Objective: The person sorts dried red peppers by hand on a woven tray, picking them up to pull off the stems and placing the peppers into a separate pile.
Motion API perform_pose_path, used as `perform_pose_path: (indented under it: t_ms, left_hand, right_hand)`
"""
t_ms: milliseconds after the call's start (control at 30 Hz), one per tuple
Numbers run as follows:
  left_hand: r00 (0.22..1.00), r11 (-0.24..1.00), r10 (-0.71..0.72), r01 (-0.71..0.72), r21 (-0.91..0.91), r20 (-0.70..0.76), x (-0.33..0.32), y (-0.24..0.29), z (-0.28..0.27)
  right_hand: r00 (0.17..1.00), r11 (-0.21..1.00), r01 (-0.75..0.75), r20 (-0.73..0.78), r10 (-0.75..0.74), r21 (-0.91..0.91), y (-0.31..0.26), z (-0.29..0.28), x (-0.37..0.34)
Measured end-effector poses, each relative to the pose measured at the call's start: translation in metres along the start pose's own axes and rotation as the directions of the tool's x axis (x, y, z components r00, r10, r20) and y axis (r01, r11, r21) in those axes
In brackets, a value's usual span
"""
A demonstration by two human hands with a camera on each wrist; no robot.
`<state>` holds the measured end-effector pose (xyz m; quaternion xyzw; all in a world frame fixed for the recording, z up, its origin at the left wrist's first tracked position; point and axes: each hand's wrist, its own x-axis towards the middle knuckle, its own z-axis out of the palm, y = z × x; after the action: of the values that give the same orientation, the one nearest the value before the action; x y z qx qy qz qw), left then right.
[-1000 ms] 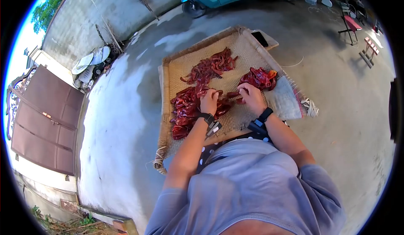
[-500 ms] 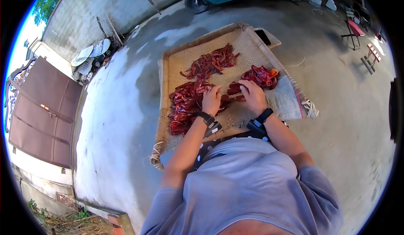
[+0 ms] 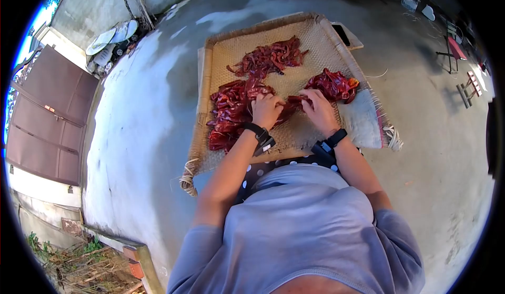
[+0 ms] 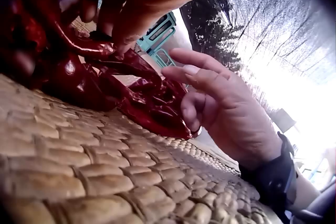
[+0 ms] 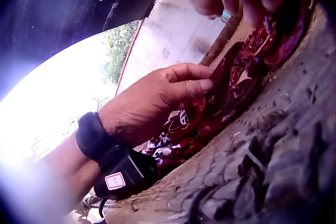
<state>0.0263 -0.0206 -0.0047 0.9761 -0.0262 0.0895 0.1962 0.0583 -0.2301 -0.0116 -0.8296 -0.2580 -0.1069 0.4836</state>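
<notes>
On a woven tray (image 3: 305, 141), my left hand (image 3: 266, 110) is at the right side of a large pile of dark red dried peppers (image 3: 229, 110). The right wrist view shows that left hand (image 5: 157, 98) with thumb and forefinger pinching a long red pepper (image 5: 223, 74). My right hand (image 3: 320, 111) lies to the right, below a smaller pepper pile (image 3: 329, 85). The left wrist view has this right hand (image 4: 226, 98) beside shiny peppers (image 4: 152, 103), two fingers extended and others loosely bent. Whether its fingertips touch a pepper is hard to tell.
Another pile of thin, wrinkled peppers (image 3: 273, 56) lies farther back on the tray. A pale cloth (image 3: 360, 123) covers its right side, and a phone (image 3: 341, 34) rests beyond the back right edge. A blue vehicle stands behind on the concrete floor (image 3: 137, 115).
The head view has tilted down, so the tray sits higher in it. My left hand has moved from slightly apart to against the peppers beside it; the right hand stays near its place.
</notes>
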Motion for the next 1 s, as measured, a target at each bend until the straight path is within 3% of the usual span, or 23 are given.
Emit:
perform_pose_path:
  t_ms: [67,167,267,333,400,433,500,533,633,767,800,900,1000]
  left_hand:
    - [1.0,0.994,0.021,-0.021,-0.104,0.0,-0.002,0.003,0.001]
    - [1.0,0.972,0.003,0.0,-0.233,0.01,-0.003,0.001,0.003]
    - [0.998,0.939,-0.056,0.045,-0.34,-0.022,0.002,-0.009,0.015]
    - [0.994,0.943,-0.075,0.043,-0.331,-0.083,0.006,-0.015,0.019]
    - [0.99,0.977,-0.132,0.139,-0.16,0.054,0.007,-0.01,0.016]
    - [0.979,0.982,-0.168,0.177,-0.071,0.118,0.008,-0.004,0.012]
    - [0.979,0.984,-0.175,0.171,0.049,0.106,0.01,0.002,0.014]
    - [0.978,0.98,-0.18,0.168,0.11,0.102,0.011,0.003,0.015]
    - [0.966,0.979,-0.204,0.196,0.064,0.161,0.017,-0.002,0.018]
    - [0.973,0.968,-0.189,0.208,-0.141,0.134,0.014,-0.004,0.013]
    - [0.969,0.95,-0.203,0.229,-0.211,0.138,0.015,-0.005,0.012]
    - [0.981,0.916,-0.182,0.194,-0.351,0.067,0.013,-0.007,0.005]
    - [0.973,0.861,-0.229,0.194,-0.47,-0.019,0.007,0.0,-0.007]
  right_hand:
    - [0.992,0.996,0.084,0.09,-0.087,0.038,0.0,0.003,0.001]
    - [0.962,0.998,0.012,0.271,-0.027,0.058,0.009,0.008,0.002]
    - [0.989,0.999,0.052,0.136,-0.054,0.017,0.01,0.007,0.001]
    - [0.998,0.999,-0.045,-0.038,0.044,-0.019,-0.002,0.001,0.005]
    - [0.972,0.987,-0.156,-0.183,0.147,-0.04,-0.013,-0.006,0.006]
    - [0.97,0.985,-0.139,-0.217,0.114,-0.104,-0.012,-0.009,0.006]
    - [0.96,0.967,-0.11,-0.277,0.043,-0.23,-0.004,-0.021,0.007]
    - [0.955,0.938,-0.182,-0.279,0.098,-0.294,-0.002,-0.028,0.008]
    - [0.951,0.787,-0.22,-0.307,0.041,-0.576,-0.003,-0.046,0.009]
    - [0.95,0.926,-0.078,-0.31,-0.044,-0.371,-0.01,-0.051,0.016]
    - [0.969,0.957,-0.013,-0.241,-0.06,-0.291,-0.012,-0.048,0.02]
    - [0.982,0.98,-0.173,0.058,0.179,-0.097,-0.029,-0.028,0.029]
    - [0.951,0.976,-0.217,0.231,0.208,0.013,-0.029,0.002,0.029]
